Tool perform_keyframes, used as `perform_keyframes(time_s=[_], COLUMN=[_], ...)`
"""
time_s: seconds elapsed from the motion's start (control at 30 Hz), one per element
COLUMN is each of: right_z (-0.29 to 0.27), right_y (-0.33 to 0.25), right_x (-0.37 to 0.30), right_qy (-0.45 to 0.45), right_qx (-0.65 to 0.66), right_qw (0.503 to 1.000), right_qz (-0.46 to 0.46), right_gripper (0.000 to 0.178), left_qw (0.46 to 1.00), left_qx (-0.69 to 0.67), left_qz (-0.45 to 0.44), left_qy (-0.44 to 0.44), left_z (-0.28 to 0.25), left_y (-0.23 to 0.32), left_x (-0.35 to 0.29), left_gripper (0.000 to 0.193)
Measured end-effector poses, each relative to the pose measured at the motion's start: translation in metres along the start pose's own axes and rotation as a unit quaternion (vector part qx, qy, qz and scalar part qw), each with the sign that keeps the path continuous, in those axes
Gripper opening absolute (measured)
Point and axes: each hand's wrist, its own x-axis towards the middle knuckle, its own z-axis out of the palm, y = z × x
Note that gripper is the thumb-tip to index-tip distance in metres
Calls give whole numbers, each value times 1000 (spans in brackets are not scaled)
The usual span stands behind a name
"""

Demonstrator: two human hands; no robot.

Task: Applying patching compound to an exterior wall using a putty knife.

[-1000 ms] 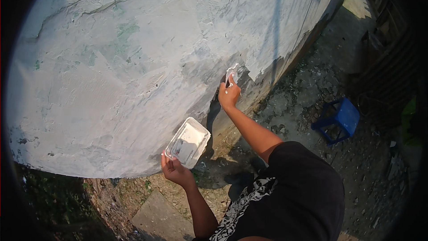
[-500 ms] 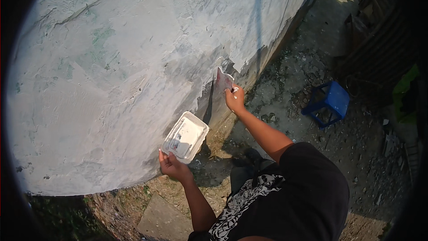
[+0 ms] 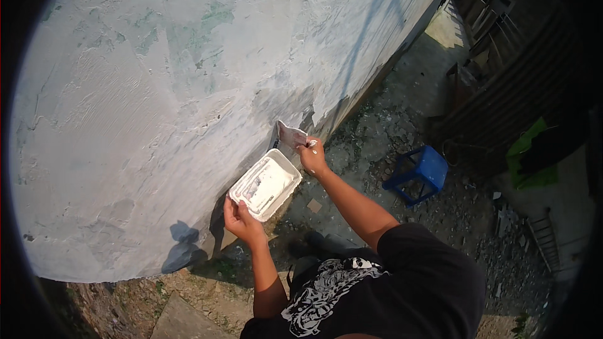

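My left hand (image 3: pixel 244 221) grips the near left corner of a white rectangular plastic tub (image 3: pixel 290 196), which is tilted and holds white filler paste. My right hand (image 3: pixel 313 156) is closed on a flat scraper blade (image 3: pixel 291 135), greyish with reddish stains, just beyond the tub's far edge. White paste spots the right thumb and knuckles. Behind both hands rises a rough plastered wall (image 3: pixel 157 132), white with greenish patches and a darker grey band low down. Whether the blade touches the wall, I cannot tell.
A blue plastic stool (image 3: pixel 422 174) stands on the rough ground (image 3: pixel 358 182) to my right. Corrugated sheeting (image 3: pixel 502 81) lines the far right side, with a green sheet (image 3: pixel 531 157) below it. A concrete slab (image 3: pixel 182 319) lies at the lower left.
My right hand has drawn the scraper left and down, closer to the tub. The tub is turned a little, and the view has shifted, showing more of the passage at the far right.
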Motion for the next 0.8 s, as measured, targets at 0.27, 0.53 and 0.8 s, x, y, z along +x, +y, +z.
perform_keyframes(time_s=[0.27,0.53,0.8], right_z=[-53,-3,17], right_y=[-15,-44,-18], right_x=[31,82,37], right_qy=[20,163,58], right_qx=[203,179,21], right_qw=[979,970,967], right_qz=[20,-4,-248], right_gripper=[18,30,56], left_qw=[996,998,998], left_qx=[-49,-14,-36], left_qz=[-21,-6,-9], left_qy=[-67,-62,-56], left_z=[37,22,8], left_y=[-16,-7,-7], left_x=[14,9,23], left_gripper=[36,36,41])
